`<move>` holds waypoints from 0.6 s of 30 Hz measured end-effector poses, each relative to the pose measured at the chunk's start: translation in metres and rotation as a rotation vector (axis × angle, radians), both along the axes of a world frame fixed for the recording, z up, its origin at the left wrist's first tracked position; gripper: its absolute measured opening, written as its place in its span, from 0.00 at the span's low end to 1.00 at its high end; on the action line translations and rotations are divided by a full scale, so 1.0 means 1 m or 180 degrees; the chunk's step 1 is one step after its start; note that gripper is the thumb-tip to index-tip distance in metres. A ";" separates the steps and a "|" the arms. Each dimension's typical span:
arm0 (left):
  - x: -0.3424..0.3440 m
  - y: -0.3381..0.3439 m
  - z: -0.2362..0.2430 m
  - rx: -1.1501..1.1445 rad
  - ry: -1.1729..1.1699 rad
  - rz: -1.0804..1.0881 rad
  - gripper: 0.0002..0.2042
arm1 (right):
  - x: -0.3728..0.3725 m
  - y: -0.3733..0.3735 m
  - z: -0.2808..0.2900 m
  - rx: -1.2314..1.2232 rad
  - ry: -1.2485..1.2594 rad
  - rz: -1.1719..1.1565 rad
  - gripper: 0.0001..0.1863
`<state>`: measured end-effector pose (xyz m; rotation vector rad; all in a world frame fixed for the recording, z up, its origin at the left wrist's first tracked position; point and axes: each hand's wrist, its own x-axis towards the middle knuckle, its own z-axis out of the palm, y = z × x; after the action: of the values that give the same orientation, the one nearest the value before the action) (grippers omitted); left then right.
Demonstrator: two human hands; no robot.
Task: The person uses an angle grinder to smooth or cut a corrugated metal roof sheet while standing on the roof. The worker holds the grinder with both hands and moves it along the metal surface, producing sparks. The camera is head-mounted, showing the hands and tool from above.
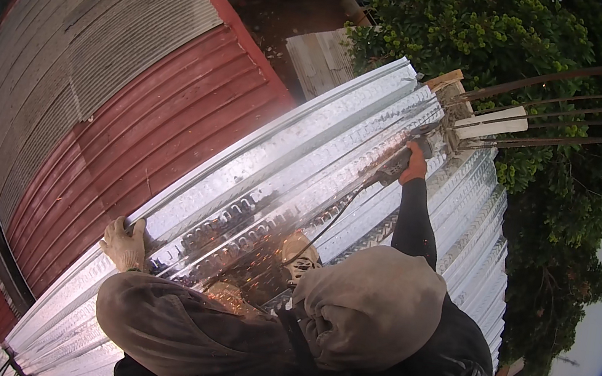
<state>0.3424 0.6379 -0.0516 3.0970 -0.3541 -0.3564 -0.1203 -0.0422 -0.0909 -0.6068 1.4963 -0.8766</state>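
Note:
My right hand [415,164] is wrapped round the dark body of an angle grinder [395,164], at the end of my outstretched black sleeve. The grinder's head lies against the ribbed silver metal decking sheet [308,139], near its far end; the disc is not clear. A dark cord [340,213] trails from the tool back toward me. Orange sparks [252,262] scatter across the sheets between my knees. My left hand [125,244], in a pale work glove, is curled over the decking's left edge.
Rusty rebar [562,82] juts out at the far right beside pale board pieces [491,124]. A red corrugated roof [146,143] lies lower, beyond the left edge. My bent knees [369,305] and a shoe [299,257] are close in front. Leafy branches [476,36] hang beyond.

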 end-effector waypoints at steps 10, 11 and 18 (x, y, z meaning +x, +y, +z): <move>0.002 -0.006 -0.005 -0.0211 -0.0013 0.0012 0.30 | 0.021 0.005 0.010 -0.0167 0.0215 -0.0238 0.30; 0.003 -0.004 -0.004 -0.0201 -0.0010 0.0017 0.30 | 0.025 0.011 0.009 -0.0190 0.0136 -0.0220 0.30; 0.002 -0.003 -0.005 -0.0249 0.0011 -0.0019 0.30 | 0.028 0.017 0.016 -0.0132 0.0128 -0.0292 0.24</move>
<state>0.3448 0.6345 -0.0568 3.0194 -0.3681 -0.3393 -0.0926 -0.0250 -0.0747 -0.5931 1.5552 -0.9732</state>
